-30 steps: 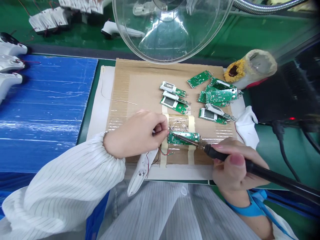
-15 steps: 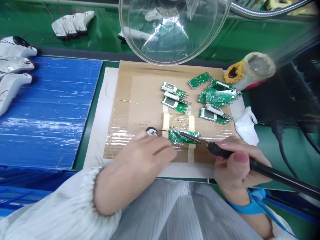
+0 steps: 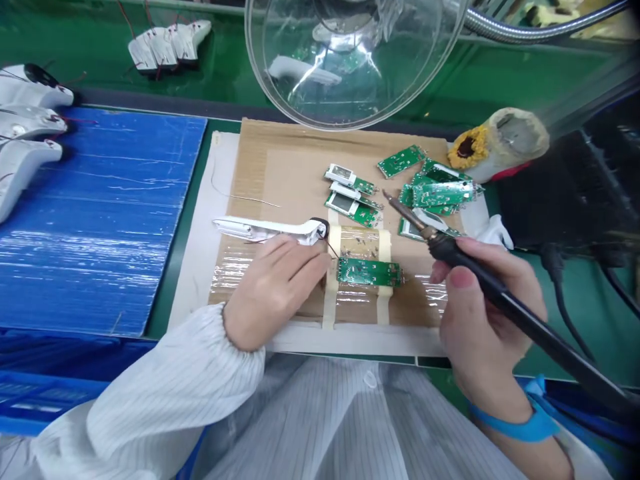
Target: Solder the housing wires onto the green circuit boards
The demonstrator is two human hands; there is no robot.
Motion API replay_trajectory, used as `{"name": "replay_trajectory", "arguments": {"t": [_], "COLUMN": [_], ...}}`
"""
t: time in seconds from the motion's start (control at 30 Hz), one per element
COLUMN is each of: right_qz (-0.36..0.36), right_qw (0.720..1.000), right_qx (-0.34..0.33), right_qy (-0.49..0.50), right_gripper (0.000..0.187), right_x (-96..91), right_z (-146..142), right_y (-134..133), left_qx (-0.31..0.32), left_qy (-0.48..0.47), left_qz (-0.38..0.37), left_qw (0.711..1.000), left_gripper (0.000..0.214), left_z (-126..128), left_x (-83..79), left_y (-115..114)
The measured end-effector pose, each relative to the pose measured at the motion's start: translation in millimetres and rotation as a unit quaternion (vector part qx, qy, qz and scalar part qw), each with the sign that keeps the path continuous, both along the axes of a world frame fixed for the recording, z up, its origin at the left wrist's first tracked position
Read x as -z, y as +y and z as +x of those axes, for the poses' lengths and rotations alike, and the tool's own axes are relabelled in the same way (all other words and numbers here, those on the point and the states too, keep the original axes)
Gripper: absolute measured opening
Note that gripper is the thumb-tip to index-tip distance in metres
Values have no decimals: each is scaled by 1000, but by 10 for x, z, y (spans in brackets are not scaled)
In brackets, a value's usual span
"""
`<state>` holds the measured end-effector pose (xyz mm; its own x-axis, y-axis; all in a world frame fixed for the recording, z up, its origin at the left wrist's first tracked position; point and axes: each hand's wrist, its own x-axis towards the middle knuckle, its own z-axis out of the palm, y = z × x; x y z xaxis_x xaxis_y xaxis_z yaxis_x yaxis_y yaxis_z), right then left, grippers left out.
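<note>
A white plastic housing (image 3: pixel 260 229) with a black end lies across the cardboard's left part, and my left hand (image 3: pixel 280 287) is closed on its near side, fingertips partly hidden. A thin dark wire runs from its black end to the left end of a green circuit board (image 3: pixel 370 272), which sits across strips of masking tape. My right hand (image 3: pixel 493 300) grips a soldering iron (image 3: pixel 465 260) by its black handle. The iron's tip is raised apart from that board, in front of the other boards.
Several green boards (image 3: pixel 445 193) are piled at the right of the cardboard (image 3: pixel 290 153), some with small screens. A solder wire (image 3: pixel 250 198) curves at left. A clear round shield (image 3: pixel 355 67) overhangs the back. White housings (image 3: pixel 25 160) rest on a blue sheet (image 3: pixel 115 233). A tip-cleaning holder (image 3: pixel 517 140) stands right.
The soldering iron has lifted off the circuit board, up and to the right. My left hand has moved left, and the white housing now shows at full length behind its fingers.
</note>
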<state>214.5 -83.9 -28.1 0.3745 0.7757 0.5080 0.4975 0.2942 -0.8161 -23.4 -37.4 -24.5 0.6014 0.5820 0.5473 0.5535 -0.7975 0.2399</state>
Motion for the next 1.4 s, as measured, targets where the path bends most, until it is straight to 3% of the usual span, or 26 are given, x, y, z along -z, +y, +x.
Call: {"name": "replay_trajectory", "arguments": {"t": [0.1,0.23,0.47,0.67,0.97,1.4], "right_qz": [68,128,111,117,163,166], "right_qw": [997,991,989,987,986,981], "right_qx": [2,-17,-96,-102,-23,-96], "right_qy": [32,29,-16,-31,-8,-30], "right_gripper": [16,29,21,22,28,21], "right_x": [-50,-12,57,55,84,125], "right_z": [30,12,-46,-62,-35,-55], "right_y": [111,188,178,198,224,227], "left_qx": [-64,-67,-71,-74,-68,-53], "left_qy": [-27,-33,-27,-22,-30,2], "left_qz": [-41,-121,-156,-159,-161,-181], "left_qw": [997,990,985,984,984,982], "left_gripper": [8,7,8,7,8,14], "left_z": [52,76,79,87,82,64], "left_x": [54,1,-27,-37,-42,-88], "left_y": [21,25,26,30,25,-4]}}
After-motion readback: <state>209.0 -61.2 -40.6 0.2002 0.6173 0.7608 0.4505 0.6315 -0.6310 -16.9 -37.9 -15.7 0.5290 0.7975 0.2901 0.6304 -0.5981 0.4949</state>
